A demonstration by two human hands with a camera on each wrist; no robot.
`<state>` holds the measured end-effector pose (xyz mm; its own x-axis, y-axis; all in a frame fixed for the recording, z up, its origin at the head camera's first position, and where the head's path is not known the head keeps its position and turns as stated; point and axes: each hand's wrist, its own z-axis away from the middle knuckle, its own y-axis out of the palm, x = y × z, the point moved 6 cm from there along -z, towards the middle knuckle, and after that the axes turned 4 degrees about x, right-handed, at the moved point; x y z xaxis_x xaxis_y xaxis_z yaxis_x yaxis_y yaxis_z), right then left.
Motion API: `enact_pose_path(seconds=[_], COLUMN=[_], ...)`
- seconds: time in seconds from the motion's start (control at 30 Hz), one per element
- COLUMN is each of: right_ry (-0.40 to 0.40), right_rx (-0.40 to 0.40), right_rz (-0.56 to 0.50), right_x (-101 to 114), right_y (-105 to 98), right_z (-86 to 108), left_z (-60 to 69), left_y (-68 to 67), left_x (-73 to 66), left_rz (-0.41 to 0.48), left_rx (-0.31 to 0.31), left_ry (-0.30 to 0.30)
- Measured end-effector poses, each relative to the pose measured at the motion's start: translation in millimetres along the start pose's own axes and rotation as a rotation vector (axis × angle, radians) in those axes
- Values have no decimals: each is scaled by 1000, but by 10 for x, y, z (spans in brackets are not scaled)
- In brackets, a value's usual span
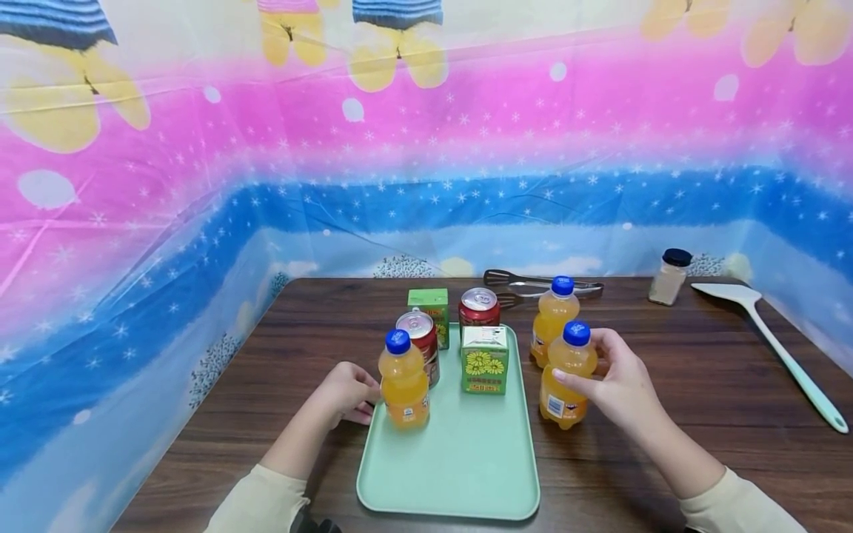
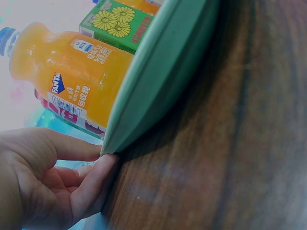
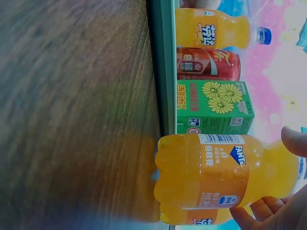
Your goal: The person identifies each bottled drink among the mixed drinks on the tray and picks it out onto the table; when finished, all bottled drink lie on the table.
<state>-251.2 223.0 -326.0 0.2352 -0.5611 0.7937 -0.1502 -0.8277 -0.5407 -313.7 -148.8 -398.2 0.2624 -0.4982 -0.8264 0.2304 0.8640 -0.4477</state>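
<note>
My left hand (image 1: 349, 396) pinches the left rim of the green tray (image 1: 466, 474) between thumb and fingers, plain in the left wrist view. On the tray stand an orange soda bottle (image 1: 404, 392), two red cans (image 1: 426, 348) and a green drink carton (image 1: 484, 363) with yellow flowers. A second green carton (image 1: 429, 303) stands at the tray's back edge. Right of the tray, my right hand (image 1: 623, 381) holds another orange soda bottle (image 3: 211, 172) upright by its upper part; whether its base touches the table I cannot tell. A third orange soda bottle (image 1: 548, 326) stands just behind it.
Tongs (image 1: 526, 281) with dark heads lie at the table's back. Farther right are a black-capped jar (image 1: 668, 280) and a spatula (image 1: 773, 326) with a pale green handle. A patterned cloth (image 1: 426, 185) hangs around the dark wooden table (image 1: 280, 340).
</note>
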Motion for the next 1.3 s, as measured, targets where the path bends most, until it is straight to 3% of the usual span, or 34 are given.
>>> enact_pose_path(seconds=[1.3], right_ry=[-17], right_rx=[24], right_rz=[33], right_x=[8], right_y=[-3], right_z=[-15], left_z=[-14], left_y=[7], left_x=[15], left_rz=[11], left_rx=[-7], left_ry=[-8])
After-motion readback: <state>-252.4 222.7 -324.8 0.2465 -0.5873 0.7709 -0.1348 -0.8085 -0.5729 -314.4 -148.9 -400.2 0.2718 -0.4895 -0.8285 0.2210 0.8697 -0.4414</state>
